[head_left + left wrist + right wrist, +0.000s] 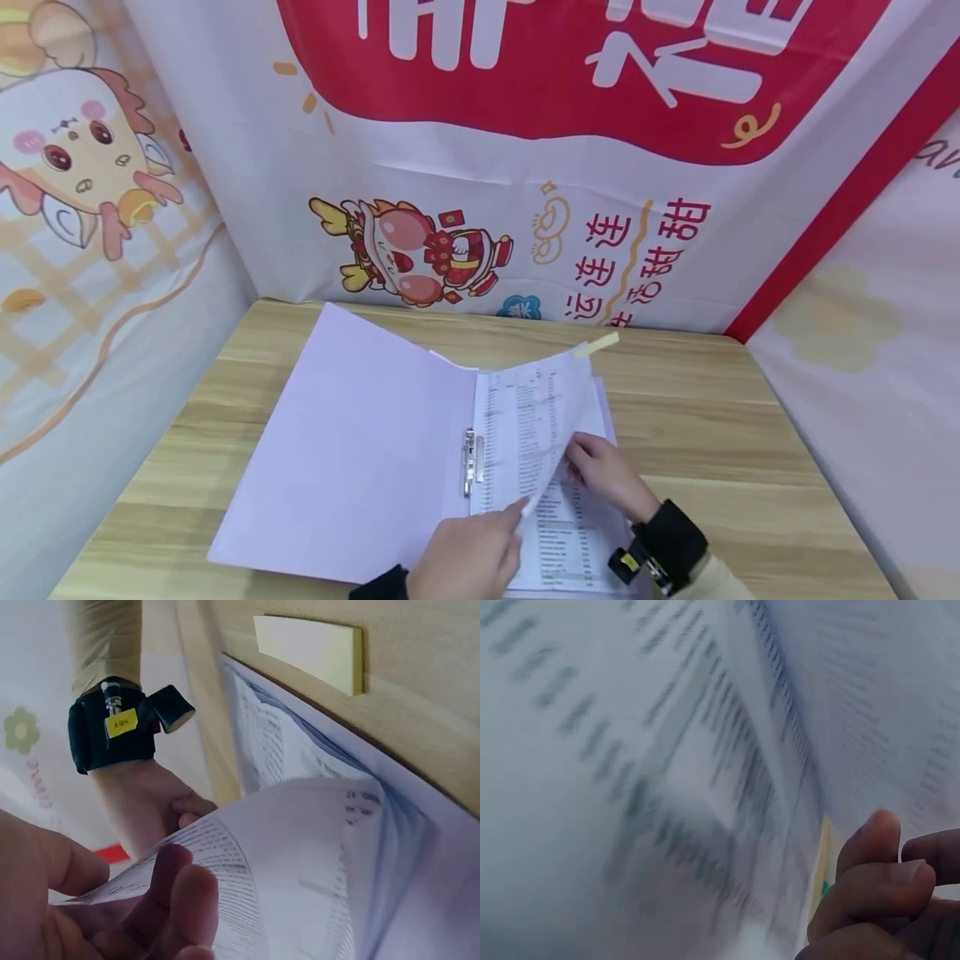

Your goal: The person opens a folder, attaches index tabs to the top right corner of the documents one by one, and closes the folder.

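Observation:
A lilac binder folder [360, 450] lies spread on the table, with a metal clip [473, 462] at its spine and printed sheets on its right side. The top paper sheet [528, 417] is lifted and bends along its right edge. My left hand [468, 558] pinches this sheet near its lower corner, thumb and fingers on opposite faces in the left wrist view. At the right edge of the same sheet, my right hand [607, 475] holds on with curled fingers. The paper partly hides the right fingertips. Another printed page [562, 542] shows underneath.
A pale yellow sticky-note pad [311, 656] lies on the wooden table [712, 442], just beyond the folder's far right corner. Printed fabric hangings [450, 167] stand behind the table and on both sides.

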